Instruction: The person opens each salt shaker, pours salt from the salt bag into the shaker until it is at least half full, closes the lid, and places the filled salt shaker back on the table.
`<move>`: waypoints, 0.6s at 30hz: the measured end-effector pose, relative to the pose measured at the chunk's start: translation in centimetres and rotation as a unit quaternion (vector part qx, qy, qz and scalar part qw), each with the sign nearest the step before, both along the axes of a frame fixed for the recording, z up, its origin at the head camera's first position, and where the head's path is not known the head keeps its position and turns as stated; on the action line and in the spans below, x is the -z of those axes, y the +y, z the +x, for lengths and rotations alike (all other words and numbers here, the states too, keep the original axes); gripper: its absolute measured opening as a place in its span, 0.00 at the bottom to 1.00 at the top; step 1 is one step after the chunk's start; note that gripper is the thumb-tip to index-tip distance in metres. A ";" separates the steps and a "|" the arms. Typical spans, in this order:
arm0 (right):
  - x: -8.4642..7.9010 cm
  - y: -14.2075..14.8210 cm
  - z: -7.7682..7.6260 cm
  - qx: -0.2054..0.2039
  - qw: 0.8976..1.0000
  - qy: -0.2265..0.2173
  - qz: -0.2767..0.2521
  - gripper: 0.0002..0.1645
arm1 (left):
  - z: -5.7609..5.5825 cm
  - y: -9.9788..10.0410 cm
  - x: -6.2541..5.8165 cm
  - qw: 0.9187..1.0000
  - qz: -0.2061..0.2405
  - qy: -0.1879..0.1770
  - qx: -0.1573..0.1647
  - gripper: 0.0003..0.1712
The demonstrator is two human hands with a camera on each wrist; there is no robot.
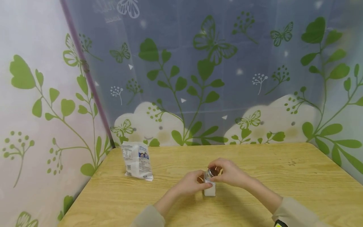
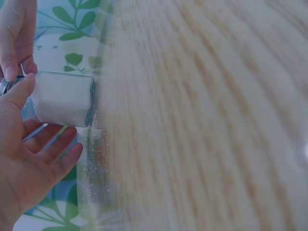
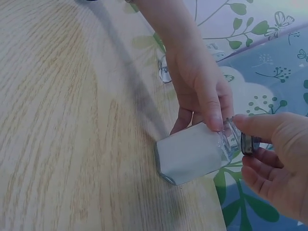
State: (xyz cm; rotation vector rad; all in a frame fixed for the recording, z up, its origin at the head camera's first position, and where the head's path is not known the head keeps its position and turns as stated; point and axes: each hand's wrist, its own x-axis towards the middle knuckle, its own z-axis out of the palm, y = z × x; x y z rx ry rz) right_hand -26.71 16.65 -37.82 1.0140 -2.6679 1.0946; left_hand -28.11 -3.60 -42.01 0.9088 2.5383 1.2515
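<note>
A clear glass shaker filled with white powder stands on the table in front of me. My left hand holds it near the neck, thumb in front and fingers behind, as the left wrist view of the shaker also shows. At the top, my right hand pinches the perforated metal cap between thumb and fingers. In the right wrist view the cap sits at the shaker's mouth; whether it is screwed on I cannot tell.
On the wooden table, a white printed bag stands upright to the left. Fine white grains lie scattered by the shaker's base. A leaf-patterned cloth hangs behind the table's far edge.
</note>
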 end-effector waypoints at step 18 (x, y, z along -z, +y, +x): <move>0.7 -0.7 -0.1 0.009 1.000 0.014 -0.005 0.22 | 0.1 -0.2 0.0 1.000 0.000 -0.016 0.005 0.17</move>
